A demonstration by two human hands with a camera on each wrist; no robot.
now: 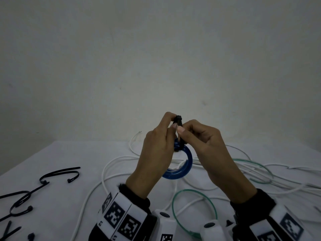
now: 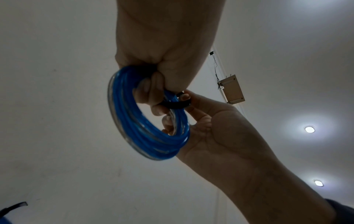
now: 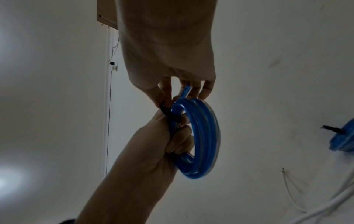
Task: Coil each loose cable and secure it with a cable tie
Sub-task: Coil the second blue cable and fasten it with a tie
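no words, brand names or numbers can be read in any of the three views. the only sign-like marks are black-and-white square coded markers on the white wrist bands: several on the band behind the left hand [image 1: 157, 150], one of them at [image 1: 114, 216], and at least one on the band behind the right hand [image 1: 207, 145], at [image 1: 291, 226]. they are block patterns, not letters. small dark marks on the band edges are too blurred to make out.
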